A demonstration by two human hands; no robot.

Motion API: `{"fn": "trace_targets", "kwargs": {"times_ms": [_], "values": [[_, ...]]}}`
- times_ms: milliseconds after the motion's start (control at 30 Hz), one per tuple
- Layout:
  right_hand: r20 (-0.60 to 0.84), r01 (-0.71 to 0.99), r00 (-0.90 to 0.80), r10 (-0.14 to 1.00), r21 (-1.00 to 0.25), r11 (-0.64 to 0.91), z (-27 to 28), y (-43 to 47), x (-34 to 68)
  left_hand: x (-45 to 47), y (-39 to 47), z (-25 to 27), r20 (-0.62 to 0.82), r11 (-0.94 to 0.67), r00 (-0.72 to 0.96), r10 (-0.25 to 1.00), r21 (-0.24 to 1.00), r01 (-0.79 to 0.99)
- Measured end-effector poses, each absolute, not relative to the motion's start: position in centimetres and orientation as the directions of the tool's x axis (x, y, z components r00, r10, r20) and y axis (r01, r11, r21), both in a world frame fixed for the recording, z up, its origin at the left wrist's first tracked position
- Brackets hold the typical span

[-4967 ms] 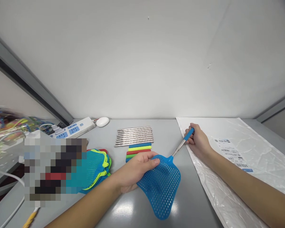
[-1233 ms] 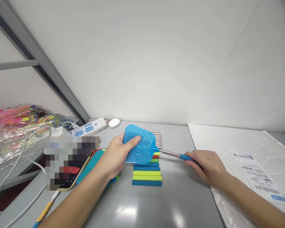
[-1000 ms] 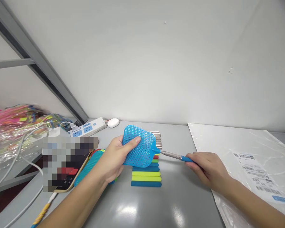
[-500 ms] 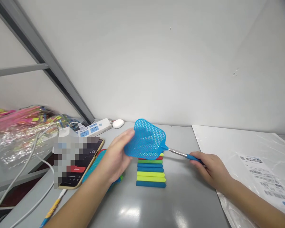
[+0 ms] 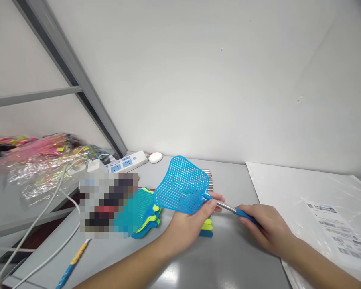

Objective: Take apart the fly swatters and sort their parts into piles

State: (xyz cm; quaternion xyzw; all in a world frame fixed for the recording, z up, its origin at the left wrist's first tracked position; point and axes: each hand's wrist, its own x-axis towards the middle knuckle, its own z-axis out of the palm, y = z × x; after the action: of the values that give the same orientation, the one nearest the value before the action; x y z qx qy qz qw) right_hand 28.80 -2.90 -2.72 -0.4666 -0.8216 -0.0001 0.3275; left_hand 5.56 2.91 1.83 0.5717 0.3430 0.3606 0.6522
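Observation:
A blue fly swatter (image 5: 183, 185) with a perforated head hangs above the table between my hands. My left hand (image 5: 190, 224) grips it at the neck, where the head joins the metal rod, with the thumb on top and fingertips behind. Farther right, my right hand (image 5: 266, 226) is wrapped around its blue handle grip. Beneath the swatter lies a row of telescopic handles (image 5: 207, 227) with coloured grips and metal rods, mostly covered by the head and my left hand. To the left, loose swatter heads (image 5: 147, 212) in blue, teal and yellow-green are stacked, partly pixelated.
A white plastic mailing bag (image 5: 295, 192) with a label covers the table's right side. At the back left sit a power strip (image 5: 132, 161) and a white oval object (image 5: 155, 157). Left are cables, a pixelated patch and plastic-wrapped colourful items (image 5: 48, 160) by the metal frame.
My left hand has moved right, from the far edge of the swatter's head to its neck. The stacked heads now show more. My right hand still holds the handle. The view has shifted slightly.

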Motion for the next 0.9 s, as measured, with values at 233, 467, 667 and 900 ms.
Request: {"fn": "trace_targets", "kwargs": {"times_ms": [233,467,667,900], "values": [[0.488,0.715,-0.338,0.805,-0.423,0.557,-2.4,-2.6,28.5,5.3,3.0,1.5,0.148,-0.133,0.42,0.895,0.989,-0.064],[-0.011,0.408,-0.282,0.959,-0.906,0.109,-1.3,-3.2,27.3,5.0,3.4,1.9,0.279,-0.237,0.403,0.872,0.96,-0.15],[-0.153,0.232,-0.326,0.933,-0.97,-0.078,-1.2,-3.2,27.3,4.9,3.5,2.3,0.294,-0.245,0.373,0.88,0.954,-0.175],[0.451,0.681,-0.214,0.867,-0.567,0.463,-0.6,-3.5,27.8,4.3,3.5,2.9,0.293,-0.248,0.223,0.93,0.946,-0.21]]}}
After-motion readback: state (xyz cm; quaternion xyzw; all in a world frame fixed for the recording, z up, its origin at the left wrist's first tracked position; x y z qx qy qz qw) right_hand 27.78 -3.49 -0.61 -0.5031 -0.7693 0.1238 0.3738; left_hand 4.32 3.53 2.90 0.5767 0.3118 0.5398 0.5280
